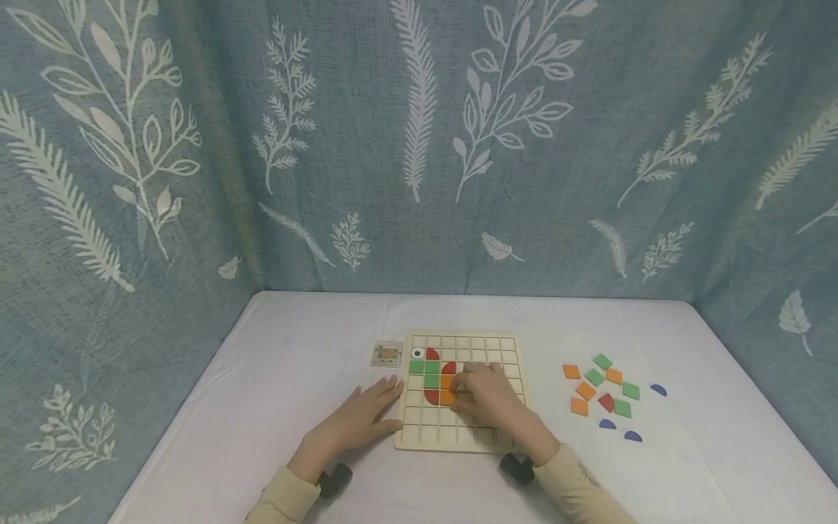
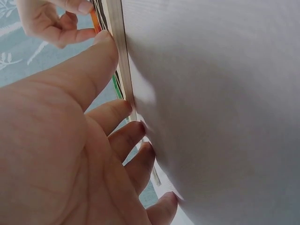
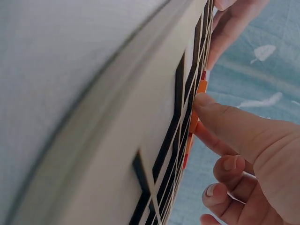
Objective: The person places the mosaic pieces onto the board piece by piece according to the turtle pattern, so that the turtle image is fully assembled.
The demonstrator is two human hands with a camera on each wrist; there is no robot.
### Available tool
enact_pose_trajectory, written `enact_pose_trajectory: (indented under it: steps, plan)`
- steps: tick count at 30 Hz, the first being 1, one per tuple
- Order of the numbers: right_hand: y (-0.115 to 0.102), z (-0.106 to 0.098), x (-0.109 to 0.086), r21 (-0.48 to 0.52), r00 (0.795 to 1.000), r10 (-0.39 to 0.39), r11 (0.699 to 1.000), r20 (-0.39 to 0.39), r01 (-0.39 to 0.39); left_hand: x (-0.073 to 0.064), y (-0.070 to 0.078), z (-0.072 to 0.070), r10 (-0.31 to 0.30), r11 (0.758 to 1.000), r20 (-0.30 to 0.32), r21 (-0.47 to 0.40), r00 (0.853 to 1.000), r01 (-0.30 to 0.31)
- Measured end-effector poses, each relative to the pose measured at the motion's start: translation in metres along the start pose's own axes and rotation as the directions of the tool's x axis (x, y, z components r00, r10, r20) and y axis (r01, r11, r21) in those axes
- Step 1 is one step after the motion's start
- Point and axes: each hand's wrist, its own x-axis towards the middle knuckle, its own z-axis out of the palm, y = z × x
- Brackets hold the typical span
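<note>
On a white table (image 1: 314,324) I view remotely, the grid board (image 1: 419,434) lies flat; my left hand (image 1: 358,418), fingers loosely spread, touches its left edge while my right hand (image 1: 489,397) pinches an orange tile (image 1: 447,398) on it, near a red piece (image 1: 431,397).

In the head view, the left arm (image 1: 288,491) comes in from seven o'clock, the right arm (image 1: 579,484) from five. The left hand (image 1: 356,418) is palm down, its fingers (image 2: 129,138) spread and slightly bent, aimed between one and two o'clock, while the left thumb (image 2: 89,70) juts toward three. The right hand (image 1: 487,397) points toward ten, its thumb (image 3: 234,126) and forefinger (image 3: 211,138) set in a pinch, the other fingers (image 3: 229,164) loosely curled.
</note>
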Motion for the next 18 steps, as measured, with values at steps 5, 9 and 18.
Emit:
enact_pose_trajectory:
  steps: [5, 9, 18]
  plan:
    - [0.0006, -0.0004, -0.0006, 0.019, 1.000, 0.006, 1.000, 0.007, -0.006, 0.0006, -0.0001, 0.0001, -0.003, 1.000, -0.001, 0.008, 1.000, 0.003]
    - [0.0019, 0.0001, -0.0010, 0.029, 1.000, 0.009, 1.000, 0.002, -0.009, 0.0004, 0.0008, -0.0009, -0.002, 1.000, 0.001, 0.007, 1.000, 0.002]
    - [0.0045, 0.0002, -0.0023, 0.038, 1.000, 0.013, 0.999, 0.003, -0.013, 0.0013, 0.0012, -0.0008, -0.001, 1.000, 0.002, 0.004, 1.000, 0.001]
